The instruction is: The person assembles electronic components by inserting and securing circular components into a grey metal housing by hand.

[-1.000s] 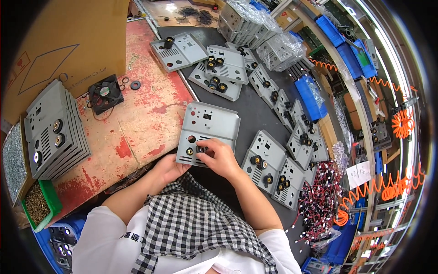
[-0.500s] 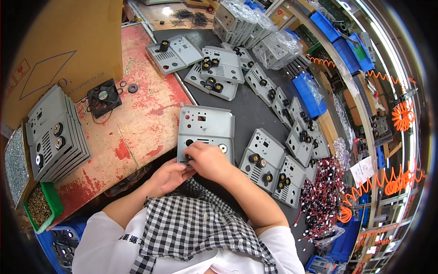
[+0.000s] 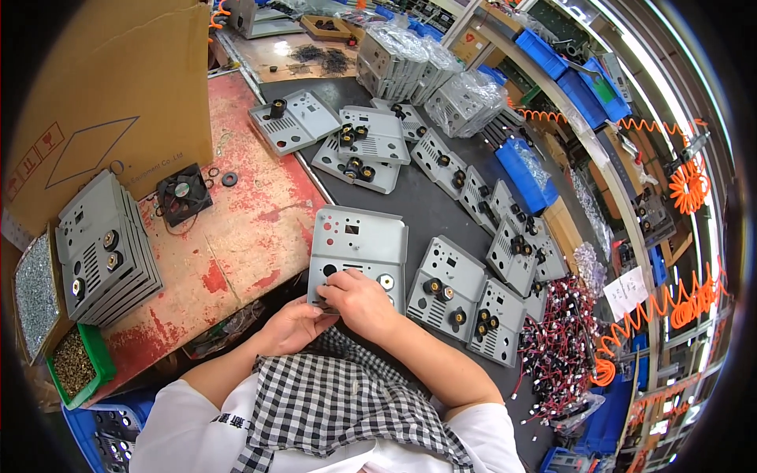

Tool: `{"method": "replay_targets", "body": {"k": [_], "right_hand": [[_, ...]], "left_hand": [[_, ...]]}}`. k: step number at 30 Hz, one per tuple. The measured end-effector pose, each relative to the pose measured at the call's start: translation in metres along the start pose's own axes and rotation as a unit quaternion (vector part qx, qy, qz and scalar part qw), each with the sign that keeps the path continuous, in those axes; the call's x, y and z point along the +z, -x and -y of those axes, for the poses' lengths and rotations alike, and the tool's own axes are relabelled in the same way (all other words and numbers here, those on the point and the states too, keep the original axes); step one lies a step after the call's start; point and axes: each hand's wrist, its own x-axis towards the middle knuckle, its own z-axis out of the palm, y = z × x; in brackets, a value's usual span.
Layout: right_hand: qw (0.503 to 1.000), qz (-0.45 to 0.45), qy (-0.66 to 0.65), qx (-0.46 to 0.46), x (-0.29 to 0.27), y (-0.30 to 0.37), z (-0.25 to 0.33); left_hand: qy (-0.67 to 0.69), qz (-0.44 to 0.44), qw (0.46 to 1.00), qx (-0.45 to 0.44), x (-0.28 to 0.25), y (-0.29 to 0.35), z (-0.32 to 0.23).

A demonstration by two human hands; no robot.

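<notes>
One grey panel (image 3: 359,251), rect., flanged, perforated, partly hid, prob. metal.

There is one middle panel (image 3: 369,256), and two hands are at its lower edge: one left hand (image 3: 296,325) and one right hand (image 3: 361,302). On it I can see one bright round fitting (image 3: 385,281). Beyond its upper edge there are four grey panels (image 3: 317,117). Close to its right side are two similar panels (image 3: 451,264); farther right the others overlap, so I cannot count them surely. To its left I count one black fan (image 3: 184,195), one thick ring (image 3: 229,180), one panel stack (image 3: 91,232), one large carton (image 3: 118,87) and one green tray (image 3: 100,355).
</notes>
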Motion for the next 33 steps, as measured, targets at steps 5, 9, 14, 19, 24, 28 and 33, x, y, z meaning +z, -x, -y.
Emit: {"method": "replay_targets", "body": {"k": [5,9,14,19,24,28,33], "right_hand": [[0.988,0.076,0.077,0.108,-0.018,-0.005,0.010],[0.982,-0.011,0.157,0.108,-0.016,-0.007,0.004],[0.984,0.038,0.033,0.172,-0.049,-0.005,0.029],[0.979,0.016,-0.046,0.197,-0.061,-0.011,0.036],[0.986,-0.017,-0.062,0.153,-0.051,-0.008,0.032],[0.989,-0.002,0.014,0.144,-0.062,-0.005,0.040],[0.987,-0.079,0.140,0.003,-0.050,-0.007,0.029]], "left_hand": [[0.019,0.016,1.000,-0.014,-0.007,-0.003,0.012],[0.025,0.010,0.999,-0.020,-0.001,0.001,0.011],[-0.012,-0.017,1.000,0.005,0.015,0.007,0.001],[-0.031,-0.027,0.999,0.025,0.023,0.009,-0.009],[-0.018,-0.020,0.999,0.029,0.020,0.009,-0.014],[0.009,-0.023,0.997,0.075,0.020,0.020,-0.029],[-0.013,-0.059,0.989,0.133,0.019,0.039,-0.059]]}}
